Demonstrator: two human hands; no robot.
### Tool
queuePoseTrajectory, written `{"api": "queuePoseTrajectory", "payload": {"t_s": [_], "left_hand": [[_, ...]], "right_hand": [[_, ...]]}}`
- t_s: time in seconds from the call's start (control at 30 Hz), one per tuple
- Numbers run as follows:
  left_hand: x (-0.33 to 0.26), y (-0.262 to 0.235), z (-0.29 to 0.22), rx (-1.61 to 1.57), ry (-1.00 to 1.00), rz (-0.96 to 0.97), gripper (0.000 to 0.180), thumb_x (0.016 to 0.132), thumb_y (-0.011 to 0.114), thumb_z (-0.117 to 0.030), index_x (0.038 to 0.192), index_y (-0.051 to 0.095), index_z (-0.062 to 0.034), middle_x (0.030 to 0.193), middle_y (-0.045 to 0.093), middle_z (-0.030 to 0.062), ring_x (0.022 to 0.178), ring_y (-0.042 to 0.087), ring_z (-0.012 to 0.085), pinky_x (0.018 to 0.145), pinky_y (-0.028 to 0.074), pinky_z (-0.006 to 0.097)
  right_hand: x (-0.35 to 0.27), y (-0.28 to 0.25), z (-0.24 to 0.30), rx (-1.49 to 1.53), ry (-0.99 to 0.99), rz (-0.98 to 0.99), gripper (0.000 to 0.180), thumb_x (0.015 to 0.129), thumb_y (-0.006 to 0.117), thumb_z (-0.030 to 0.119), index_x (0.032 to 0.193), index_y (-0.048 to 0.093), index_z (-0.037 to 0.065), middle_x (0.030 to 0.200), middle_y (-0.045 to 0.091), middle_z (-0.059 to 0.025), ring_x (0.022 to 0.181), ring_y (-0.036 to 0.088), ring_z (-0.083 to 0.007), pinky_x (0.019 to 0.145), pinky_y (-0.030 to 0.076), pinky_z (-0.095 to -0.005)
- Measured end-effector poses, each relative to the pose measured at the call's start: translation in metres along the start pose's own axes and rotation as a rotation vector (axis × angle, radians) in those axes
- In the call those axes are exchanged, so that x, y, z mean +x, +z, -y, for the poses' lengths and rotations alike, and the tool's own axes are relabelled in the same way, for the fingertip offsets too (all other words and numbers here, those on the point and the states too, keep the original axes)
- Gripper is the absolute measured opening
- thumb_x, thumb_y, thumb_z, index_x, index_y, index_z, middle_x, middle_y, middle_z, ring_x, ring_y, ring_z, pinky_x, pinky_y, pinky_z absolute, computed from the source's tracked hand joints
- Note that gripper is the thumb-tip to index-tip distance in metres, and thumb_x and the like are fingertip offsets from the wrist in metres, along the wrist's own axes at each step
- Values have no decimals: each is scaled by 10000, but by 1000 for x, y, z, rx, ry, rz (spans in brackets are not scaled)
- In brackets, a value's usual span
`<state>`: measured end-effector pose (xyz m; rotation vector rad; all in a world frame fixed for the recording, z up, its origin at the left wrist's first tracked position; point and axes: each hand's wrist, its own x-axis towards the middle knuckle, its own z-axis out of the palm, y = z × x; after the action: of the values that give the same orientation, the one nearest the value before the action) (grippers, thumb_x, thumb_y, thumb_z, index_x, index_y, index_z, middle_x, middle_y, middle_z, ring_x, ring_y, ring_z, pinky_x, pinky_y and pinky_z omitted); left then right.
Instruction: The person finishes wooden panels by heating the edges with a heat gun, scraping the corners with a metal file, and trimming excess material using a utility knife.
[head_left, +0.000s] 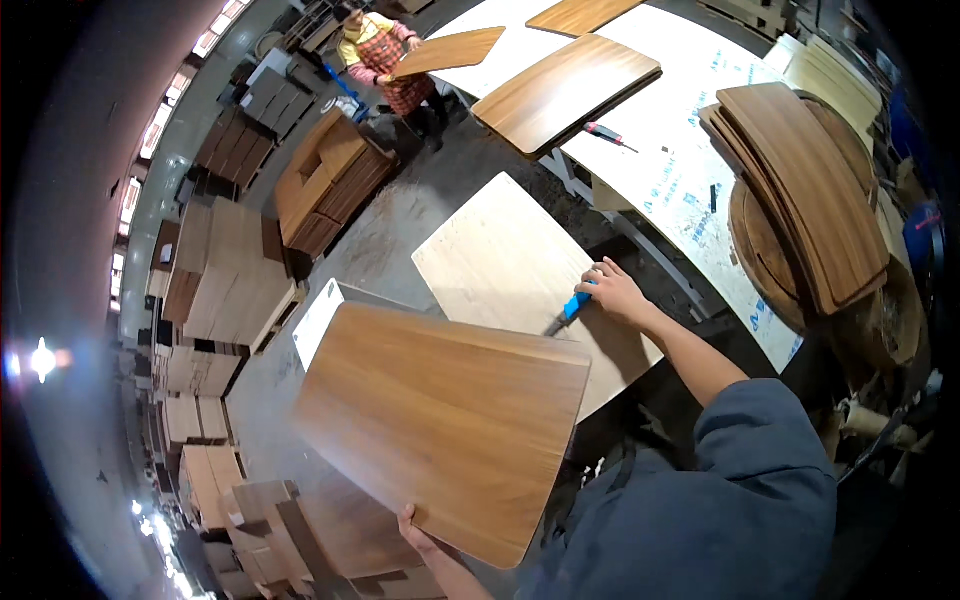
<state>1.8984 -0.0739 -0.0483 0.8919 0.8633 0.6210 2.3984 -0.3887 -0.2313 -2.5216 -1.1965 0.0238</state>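
Note:
My left hand (418, 532) grips the near edge of a brown wood-grain board (440, 420) with rounded corners and holds it tilted in front of me. My right hand (614, 292) is closed on a blue-handled tool (570, 310), its tip resting on a pale unfinished board (510, 265) that lies behind the brown one. The brown board overlaps the near edge of the pale board.
A white worktable (670, 160) to the right carries a brown board (562, 92) and a red-handled tool (606, 133). A stack of curved brown boards (800, 190) stands at right. Another person (385, 55) holds a board (448, 50) far back. Stacks of panels (225, 280) line the floor at left.

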Motion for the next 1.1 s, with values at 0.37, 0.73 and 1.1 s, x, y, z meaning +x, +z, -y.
{"api": "queuePoseTrajectory", "payload": {"t_s": [0.37, 0.73, 1.1], "left_hand": [[45, 84, 55, -90, -298, 133, 703, 858, 696, -233, 1510, 542, -19, 1362, 684, 179, 1237, 675, 373, 1048, 586, 515], [156, 64, 161, -32, -486, 391, 671, 831, 678, -132, 1467, 544, 35, 1284, 709, 190, 1144, 732, 356, 984, 635, 500], [207, 64, 171, 670, -67, 603, 469, 1129, 643, -327, 1372, 658, 74, 1315, 753, 137, 1175, 711, 221, 1019, 550, 380]], "right_hand": [[-165, 39, -171, 699, 943, -631, 445, 1132, 589, 312, 1462, 590, 13, 1198, 667, -125, 1166, 645, -288, 1021, 504, -417], [-381, -81, -53, 871, 1368, -848, 426, 1182, 532, 351, 1440, 574, 14, 1166, 667, -52, 1049, 673, -179, 950, 554, -390], [-420, -51, 59, 996, 1376, -816, 460, 1163, 579, 359, 1480, 545, 27, 1219, 657, -64, 1119, 703, -194, 1002, 580, -403]]}}
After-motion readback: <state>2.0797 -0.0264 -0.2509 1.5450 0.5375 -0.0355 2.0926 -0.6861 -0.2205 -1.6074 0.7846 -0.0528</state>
